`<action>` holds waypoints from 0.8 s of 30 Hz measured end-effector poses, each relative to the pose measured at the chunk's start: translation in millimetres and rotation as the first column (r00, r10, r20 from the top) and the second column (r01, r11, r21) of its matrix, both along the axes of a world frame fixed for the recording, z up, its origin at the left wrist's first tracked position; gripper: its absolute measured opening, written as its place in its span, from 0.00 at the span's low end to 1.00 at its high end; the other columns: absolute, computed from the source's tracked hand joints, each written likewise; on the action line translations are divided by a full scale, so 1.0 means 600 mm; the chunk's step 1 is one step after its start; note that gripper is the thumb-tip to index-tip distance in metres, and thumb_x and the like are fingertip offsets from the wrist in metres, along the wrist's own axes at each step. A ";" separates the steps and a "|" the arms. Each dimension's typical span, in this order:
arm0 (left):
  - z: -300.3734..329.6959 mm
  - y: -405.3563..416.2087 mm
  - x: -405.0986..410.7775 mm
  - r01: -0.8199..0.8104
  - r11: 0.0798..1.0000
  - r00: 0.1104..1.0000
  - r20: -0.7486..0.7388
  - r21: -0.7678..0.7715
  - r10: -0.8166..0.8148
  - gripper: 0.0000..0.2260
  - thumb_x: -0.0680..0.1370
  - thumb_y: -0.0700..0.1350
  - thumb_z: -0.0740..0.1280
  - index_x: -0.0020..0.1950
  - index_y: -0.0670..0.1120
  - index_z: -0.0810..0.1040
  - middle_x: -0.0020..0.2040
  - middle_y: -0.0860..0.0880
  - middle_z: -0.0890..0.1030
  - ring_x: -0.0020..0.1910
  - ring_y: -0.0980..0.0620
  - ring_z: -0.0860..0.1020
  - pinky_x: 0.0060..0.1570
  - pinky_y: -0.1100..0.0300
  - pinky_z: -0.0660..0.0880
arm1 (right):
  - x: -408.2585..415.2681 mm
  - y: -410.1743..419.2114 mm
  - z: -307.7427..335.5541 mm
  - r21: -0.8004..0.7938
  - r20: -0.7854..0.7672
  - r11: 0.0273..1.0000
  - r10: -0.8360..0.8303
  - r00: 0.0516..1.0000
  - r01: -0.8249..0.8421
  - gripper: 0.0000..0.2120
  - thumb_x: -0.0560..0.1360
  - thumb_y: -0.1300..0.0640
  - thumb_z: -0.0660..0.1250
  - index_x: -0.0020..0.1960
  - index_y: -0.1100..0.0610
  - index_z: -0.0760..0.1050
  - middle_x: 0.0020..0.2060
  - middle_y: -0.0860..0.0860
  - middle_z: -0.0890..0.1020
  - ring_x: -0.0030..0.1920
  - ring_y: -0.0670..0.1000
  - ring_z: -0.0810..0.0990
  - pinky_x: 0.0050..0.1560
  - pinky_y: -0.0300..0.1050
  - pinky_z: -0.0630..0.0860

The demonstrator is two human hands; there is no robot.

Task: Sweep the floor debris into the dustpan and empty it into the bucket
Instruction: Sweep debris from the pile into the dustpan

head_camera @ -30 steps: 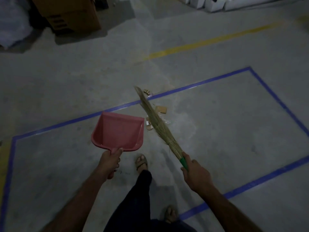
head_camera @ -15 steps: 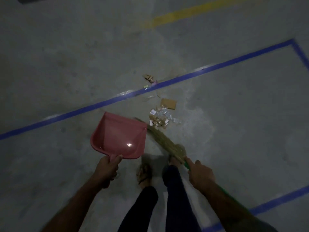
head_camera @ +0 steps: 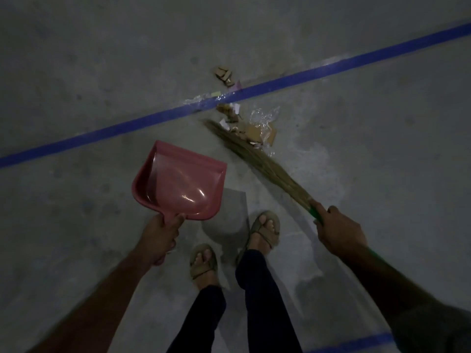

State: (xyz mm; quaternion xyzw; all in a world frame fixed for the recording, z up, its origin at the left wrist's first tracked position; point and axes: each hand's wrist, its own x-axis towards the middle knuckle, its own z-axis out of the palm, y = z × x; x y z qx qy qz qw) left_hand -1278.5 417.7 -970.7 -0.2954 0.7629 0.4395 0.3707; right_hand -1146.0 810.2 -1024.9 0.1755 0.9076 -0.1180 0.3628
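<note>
Here the grey concrete floor [head_camera: 76, 59] fills the frame, crossed by a blue line [head_camera: 280, 82] running from mid-left up to the upper right; a second blue strip [head_camera: 356, 343] shows at the bottom right. No writing or label can be read anywhere. At centre left the pink dustpan [head_camera: 183, 182] is held off the floor, its mouth toward the upper right; its pan holds nothing but a glint of light. The left hand [head_camera: 159, 236] has its fingers wrapped round the pan's handle. From centre right the broom [head_camera: 257, 159] slants up and left, its blurred bristle tip at the debris [head_camera: 249, 123]: cardboard scraps, clear plastic and paper bits lying on and just below the blue line at upper centre. The right hand [head_camera: 339, 231] clamps the broom's green grip. Two sandalled feet [head_camera: 265, 233] stand at lower centre.
</note>
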 end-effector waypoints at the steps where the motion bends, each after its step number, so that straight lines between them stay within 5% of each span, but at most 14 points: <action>1: 0.004 0.006 -0.006 0.000 1.000 1.000 0.003 0.002 0.000 0.11 0.82 0.44 0.68 0.42 0.43 0.70 0.30 0.47 0.65 0.18 0.58 0.61 0.19 0.68 0.58 | 0.004 0.006 0.005 -0.015 -0.003 1.000 0.005 1.000 -0.005 0.26 0.83 0.45 0.55 0.78 0.40 0.49 0.46 0.50 0.72 0.34 0.47 0.73 0.36 0.48 0.80; 12: 0.062 0.035 -0.131 0.043 0.999 0.998 -0.038 -0.022 -0.044 0.13 0.81 0.46 0.69 0.40 0.44 0.69 0.29 0.47 0.65 0.19 0.56 0.61 0.20 0.67 0.58 | 0.023 0.026 0.117 -0.178 -0.075 0.981 -0.089 0.993 0.075 0.30 0.80 0.41 0.57 0.75 0.30 0.44 0.43 0.43 0.67 0.33 0.44 0.71 0.33 0.42 0.78; 20: 0.048 0.007 -0.243 0.110 0.992 0.993 -0.038 -0.057 -0.112 0.14 0.81 0.48 0.68 0.40 0.45 0.71 0.27 0.47 0.69 0.21 0.53 0.65 0.20 0.66 0.60 | -0.250 -0.045 0.097 -0.049 -0.223 0.983 -0.181 0.958 0.175 0.30 0.80 0.53 0.60 0.78 0.38 0.54 0.45 0.51 0.68 0.35 0.49 0.70 0.32 0.44 0.71; 24: 0.019 -0.035 -0.309 0.150 0.988 0.988 -0.011 -0.042 -0.151 0.17 0.81 0.46 0.68 0.36 0.46 0.67 0.25 0.49 0.66 0.18 0.55 0.62 0.19 0.67 0.58 | -0.412 -0.073 0.058 -0.011 -0.195 0.981 -0.190 0.962 0.191 0.33 0.79 0.59 0.60 0.79 0.39 0.51 0.58 0.60 0.70 0.47 0.57 0.76 0.42 0.49 0.75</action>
